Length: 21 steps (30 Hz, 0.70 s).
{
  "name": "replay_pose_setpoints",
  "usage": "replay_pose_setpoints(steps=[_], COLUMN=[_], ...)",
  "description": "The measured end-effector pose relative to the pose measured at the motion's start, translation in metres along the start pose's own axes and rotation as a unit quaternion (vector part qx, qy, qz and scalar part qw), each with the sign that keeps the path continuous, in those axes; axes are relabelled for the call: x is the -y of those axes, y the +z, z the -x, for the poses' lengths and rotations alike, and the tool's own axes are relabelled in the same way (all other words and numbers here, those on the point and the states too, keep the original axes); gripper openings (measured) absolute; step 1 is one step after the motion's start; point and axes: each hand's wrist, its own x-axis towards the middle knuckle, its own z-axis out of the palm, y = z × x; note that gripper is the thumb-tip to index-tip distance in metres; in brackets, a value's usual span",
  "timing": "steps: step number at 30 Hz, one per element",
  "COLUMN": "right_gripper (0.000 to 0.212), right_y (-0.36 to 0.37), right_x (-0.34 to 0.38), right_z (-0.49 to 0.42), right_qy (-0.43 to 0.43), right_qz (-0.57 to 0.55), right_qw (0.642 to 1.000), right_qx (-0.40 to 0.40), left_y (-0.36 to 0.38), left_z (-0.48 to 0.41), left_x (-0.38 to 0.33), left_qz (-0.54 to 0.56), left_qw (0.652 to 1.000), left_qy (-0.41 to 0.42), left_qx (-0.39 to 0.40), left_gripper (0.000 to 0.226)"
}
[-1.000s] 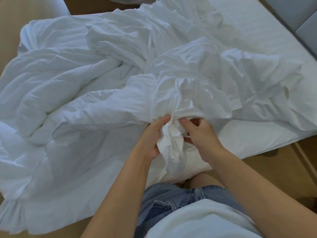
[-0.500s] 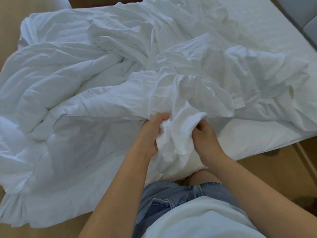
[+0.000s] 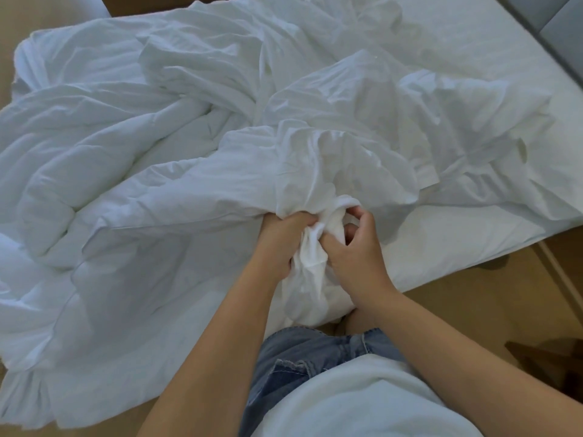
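Close by the person's waist, the left hand (image 3: 277,244) and the right hand (image 3: 358,252) are both tightly gripping a bunched corner of the white cover (image 3: 310,258), while the rumpled duvet (image 3: 110,171) is sprawling over the mattress (image 3: 473,33) beyond.

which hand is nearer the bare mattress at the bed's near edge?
Right. The right hand is just left of the bare mattress. The left hand is further left, on the other side of the bunched sheet that both hands grip.
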Motion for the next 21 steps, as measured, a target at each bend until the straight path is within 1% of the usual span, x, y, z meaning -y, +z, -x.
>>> replay_pose_setpoints(steps=[2, 5, 6, 8, 9, 10, 11, 13, 15, 16, 17, 19, 20, 21], right_gripper=[0.052, 0.044, 0.042, 0.028, 0.02, 0.015, 0.015, 0.021, 0.032, 0.035, 0.037, 0.038, 0.036, 0.033], right_y=[-0.002, -0.009, -0.011, -0.013, -0.013, -0.013, -0.012, -0.008, -0.002, 0.0, 0.001, 0.002, 0.002, 0.003], right_x=[0.003, 0.005, 0.006, 0.009, 0.01, 0.011, 0.01, 0.006, 0.0, -0.003, -0.005, -0.007, -0.007, -0.009], right_z=[-0.001, -0.007, -0.009, -0.011, -0.01, -0.008, -0.006, 0.002, 0.007, 0.008, 0.008, 0.005, 0.005, 0.006], right_qy=[0.004, 0.008, 0.018, 0.028, 0.009, -0.026, -0.067, -0.136, -0.2, -0.218, -0.22, -0.211, -0.211, -0.206], right_qz=[0.006, 0.053, 0.048, -0.015, -0.041, -0.036, -0.007, 0.069, 0.151, 0.176, 0.183, 0.175, 0.177, 0.179], right_qw=[0.999, 0.996, 0.996, 0.999, 0.999, 0.998, 0.995, 0.986, 0.967, 0.959, 0.958, 0.962, 0.961, 0.962], right_qx=[0.034, 0.077, 0.071, 0.024, -0.012, -0.046, -0.069, -0.063, -0.039, -0.029, -0.022, -0.01, -0.008, -0.006], left_y=[-0.004, -0.015, -0.017, -0.017, -0.015, -0.011, -0.008, -0.005, -0.007, -0.009, -0.013, -0.018, -0.019, -0.017], left_z=[-0.001, -0.002, -0.003, -0.003, -0.002, -0.002, -0.001, 0.0, 0.003, 0.004, 0.004, 0.005, 0.005, 0.004], left_x=[0.003, 0.001, 0.0, -0.001, -0.001, -0.001, -0.001, -0.001, -0.002, -0.003, -0.004, -0.006, -0.007, -0.008], left_qz=[0.029, 0.05, 0.059, 0.083, 0.095, 0.104, 0.114, 0.145, 0.189, 0.198, 0.183, 0.091, 0.042, 0.011], left_qw=[0.999, 0.994, 0.993, 0.991, 0.991, 0.991, 0.99, 0.983, 0.965, 0.956, 0.953, 0.96, 0.965, 0.974], left_qy=[-0.016, -0.029, -0.027, -0.016, -0.011, -0.01, -0.014, -0.042, -0.079, -0.086, -0.083, -0.062, -0.052, -0.044], left_qx=[0.031, 0.09, 0.1, 0.104, 0.096, 0.088, 0.085, 0.107, 0.166, 0.198, 0.226, 0.259, 0.253, 0.223], left_gripper=[0.015, 0.025, 0.028, 0.027, 0.025, 0.023, 0.023, 0.028, 0.034, 0.033, 0.029, 0.022, 0.02, 0.019])
